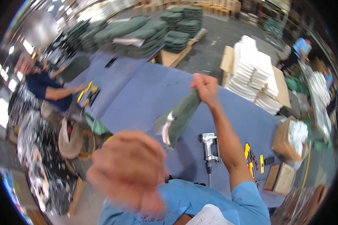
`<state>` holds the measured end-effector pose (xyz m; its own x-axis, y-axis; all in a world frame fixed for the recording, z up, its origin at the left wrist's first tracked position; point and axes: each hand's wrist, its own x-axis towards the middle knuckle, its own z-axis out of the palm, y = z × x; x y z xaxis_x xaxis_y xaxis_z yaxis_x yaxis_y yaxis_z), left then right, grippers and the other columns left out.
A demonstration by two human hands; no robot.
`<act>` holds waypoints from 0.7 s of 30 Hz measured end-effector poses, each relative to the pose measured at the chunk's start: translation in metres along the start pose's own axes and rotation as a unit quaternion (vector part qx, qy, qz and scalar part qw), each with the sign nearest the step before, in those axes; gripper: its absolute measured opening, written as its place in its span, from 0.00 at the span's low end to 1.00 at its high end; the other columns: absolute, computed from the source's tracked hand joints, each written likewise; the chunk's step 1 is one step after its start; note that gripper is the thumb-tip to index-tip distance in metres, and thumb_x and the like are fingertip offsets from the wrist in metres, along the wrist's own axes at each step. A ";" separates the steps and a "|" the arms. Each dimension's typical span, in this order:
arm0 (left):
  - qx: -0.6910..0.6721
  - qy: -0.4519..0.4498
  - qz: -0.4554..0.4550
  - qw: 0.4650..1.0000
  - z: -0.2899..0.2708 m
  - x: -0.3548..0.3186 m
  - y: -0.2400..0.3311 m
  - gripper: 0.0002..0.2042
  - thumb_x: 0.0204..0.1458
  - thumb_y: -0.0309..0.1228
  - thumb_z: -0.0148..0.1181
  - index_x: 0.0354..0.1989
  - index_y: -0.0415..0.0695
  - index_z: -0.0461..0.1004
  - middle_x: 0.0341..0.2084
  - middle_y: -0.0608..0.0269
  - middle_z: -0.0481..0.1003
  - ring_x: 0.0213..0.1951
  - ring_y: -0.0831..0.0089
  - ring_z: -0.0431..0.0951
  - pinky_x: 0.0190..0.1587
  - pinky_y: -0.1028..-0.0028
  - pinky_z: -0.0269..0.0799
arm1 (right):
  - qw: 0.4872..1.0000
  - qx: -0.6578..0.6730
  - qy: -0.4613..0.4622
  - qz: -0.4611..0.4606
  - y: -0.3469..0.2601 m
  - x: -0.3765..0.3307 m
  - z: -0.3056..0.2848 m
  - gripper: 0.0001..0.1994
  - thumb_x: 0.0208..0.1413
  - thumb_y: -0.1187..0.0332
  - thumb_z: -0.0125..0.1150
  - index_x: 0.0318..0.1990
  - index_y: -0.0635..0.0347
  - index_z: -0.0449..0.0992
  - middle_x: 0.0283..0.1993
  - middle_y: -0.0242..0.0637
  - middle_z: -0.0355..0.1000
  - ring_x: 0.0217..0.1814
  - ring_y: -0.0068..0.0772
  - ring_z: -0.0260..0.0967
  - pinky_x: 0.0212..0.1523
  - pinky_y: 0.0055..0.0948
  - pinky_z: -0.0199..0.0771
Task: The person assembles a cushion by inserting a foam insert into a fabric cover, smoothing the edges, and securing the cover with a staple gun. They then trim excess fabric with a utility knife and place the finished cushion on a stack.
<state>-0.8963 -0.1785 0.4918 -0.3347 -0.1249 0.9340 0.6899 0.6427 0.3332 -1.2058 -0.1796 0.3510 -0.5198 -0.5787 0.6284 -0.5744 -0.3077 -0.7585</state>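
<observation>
Nearby, staple gun [207, 147], brown carton [279, 179], left hand [129, 167] obstructing view

Cannot make out the left grip [127, 167] sharply for blur. Cannot follow the light blue shirt [197, 197] below the lower edge.

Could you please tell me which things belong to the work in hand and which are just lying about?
In the work, it seems:
green piece, held by the right hand
perhaps the silver tool beside it

Seemingly just lying about:
yellow slim tool
small black object
brown box
</observation>
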 end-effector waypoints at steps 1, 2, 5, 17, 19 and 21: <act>-0.075 -0.032 0.088 0.993 -0.008 0.014 0.004 0.09 0.57 0.34 0.66 0.42 0.45 0.78 0.33 0.61 0.79 0.33 0.71 0.81 0.39 0.70 0.80 | 0.999 0.019 0.020 -0.015 0.001 -0.006 0.001 0.20 0.66 0.63 0.58 0.22 0.64 0.78 0.22 0.32 0.74 0.26 0.25 0.68 0.32 0.29 0.68; -0.173 -0.075 0.173 0.967 -0.011 0.024 -0.002 0.14 0.58 0.40 0.64 0.47 0.46 0.75 0.35 0.63 0.77 0.34 0.72 0.79 0.40 0.69 0.79 | 0.998 0.031 0.039 -0.029 0.006 -0.015 -0.010 0.20 0.67 0.64 0.57 0.22 0.66 0.78 0.23 0.34 0.74 0.26 0.25 0.68 0.33 0.28 0.67; -0.193 -0.022 0.123 0.973 -0.017 0.018 0.044 0.13 0.52 0.34 0.70 0.47 0.53 0.81 0.29 0.64 0.77 0.28 0.74 0.79 0.38 0.66 0.82 | 0.997 0.059 -0.005 -0.047 -0.003 -0.021 0.002 0.21 0.70 0.65 0.51 0.25 0.68 0.76 0.26 0.36 0.74 0.30 0.24 0.69 0.36 0.26 0.67; -0.257 -0.110 0.039 0.959 -0.015 0.026 0.053 0.10 0.42 0.19 0.78 0.29 0.51 0.87 0.24 0.64 0.80 0.21 0.72 0.80 0.34 0.64 0.84 | 0.998 0.002 0.022 -0.061 -0.012 -0.007 0.027 0.18 0.67 0.67 0.56 0.24 0.66 0.78 0.22 0.32 0.71 0.26 0.22 0.64 0.31 0.26 0.63; -0.287 -0.085 0.066 0.952 -0.002 0.026 0.047 0.07 0.46 0.23 0.77 0.29 0.50 0.86 0.26 0.62 0.80 0.22 0.71 0.80 0.34 0.64 0.84 | 0.997 -0.009 0.029 -0.071 -0.013 -0.005 0.026 0.17 0.66 0.67 0.57 0.24 0.65 0.78 0.21 0.32 0.70 0.25 0.22 0.63 0.29 0.26 0.62; -0.282 -0.056 0.058 0.956 0.011 0.025 0.043 0.02 0.51 0.27 0.75 0.30 0.48 0.86 0.27 0.59 0.81 0.24 0.69 0.81 0.34 0.64 0.83 | 0.996 -0.025 0.037 -0.071 -0.016 -0.004 0.024 0.17 0.65 0.66 0.58 0.24 0.65 0.78 0.20 0.33 0.69 0.24 0.22 0.62 0.29 0.27 0.62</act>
<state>-0.8823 -0.1462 0.5283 -0.2808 0.0251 0.9594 0.9520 0.1342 0.2751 -1.1794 -0.1910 0.3564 -0.4748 -0.4741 0.7415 -0.6760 -0.3431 -0.6522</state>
